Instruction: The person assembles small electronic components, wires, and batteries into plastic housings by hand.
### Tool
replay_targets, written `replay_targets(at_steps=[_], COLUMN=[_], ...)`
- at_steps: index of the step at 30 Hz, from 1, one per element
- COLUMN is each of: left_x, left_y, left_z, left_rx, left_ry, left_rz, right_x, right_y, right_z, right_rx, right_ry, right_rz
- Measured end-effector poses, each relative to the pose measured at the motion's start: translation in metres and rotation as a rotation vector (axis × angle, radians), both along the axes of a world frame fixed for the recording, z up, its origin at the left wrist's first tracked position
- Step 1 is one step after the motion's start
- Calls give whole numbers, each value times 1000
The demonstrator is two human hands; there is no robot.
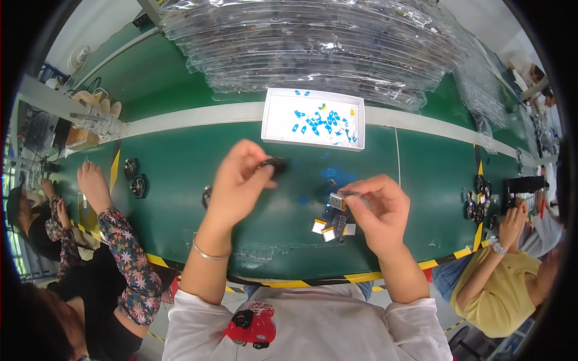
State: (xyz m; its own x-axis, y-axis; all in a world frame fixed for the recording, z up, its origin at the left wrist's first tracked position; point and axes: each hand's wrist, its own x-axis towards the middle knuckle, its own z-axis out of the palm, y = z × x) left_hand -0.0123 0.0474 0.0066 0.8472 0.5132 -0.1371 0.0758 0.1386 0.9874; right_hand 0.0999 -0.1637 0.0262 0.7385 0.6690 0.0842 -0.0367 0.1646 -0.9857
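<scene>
My left hand (241, 183) is raised over the green table, its thumb and fingers pinching a small black part (276, 163) that is slightly blurred. To its right, my right hand (380, 210) grips a small silver battery cell (338, 201) with a yellow edge between thumb and fingers. Below that hand, several similar battery cells (328, 234) lie on the table beside dark, grainy strips (341, 224). Scattered blue film pieces (330, 174) lie between my hands. A round black part (206, 197) is partly hidden behind my left wrist.
Beyond my hands stands a white box (264, 123) holding blue pieces. Stacked clear plastic trays (313, 51) fill the back. Round black assemblies (138, 186) lie left, and more (475, 207) lie right. Co-workers sit on both sides. Striped tape (361, 277) marks the table's front edge.
</scene>
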Motion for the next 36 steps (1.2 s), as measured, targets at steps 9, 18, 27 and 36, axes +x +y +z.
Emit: replay_targets(at_steps=[9, 18, 27, 36], left_x=[8, 5, 4, 3], left_y=[-58, -62, -65, -66], left_z=[24, 18, 11, 17], left_rx=[-288, -230, -273, -354], left_ry=[-111, -123, -199, -179], left_rz=[-138, -138, -114, -105], right_x=[-9, -8, -6, -5], right_y=[5, 6, 6, 5], right_z=[3, 0, 0, -2], right_rx=[4, 19, 40, 122], right_ry=[-441, -431, -491, -465], right_rz=[-18, 38, 47, 80])
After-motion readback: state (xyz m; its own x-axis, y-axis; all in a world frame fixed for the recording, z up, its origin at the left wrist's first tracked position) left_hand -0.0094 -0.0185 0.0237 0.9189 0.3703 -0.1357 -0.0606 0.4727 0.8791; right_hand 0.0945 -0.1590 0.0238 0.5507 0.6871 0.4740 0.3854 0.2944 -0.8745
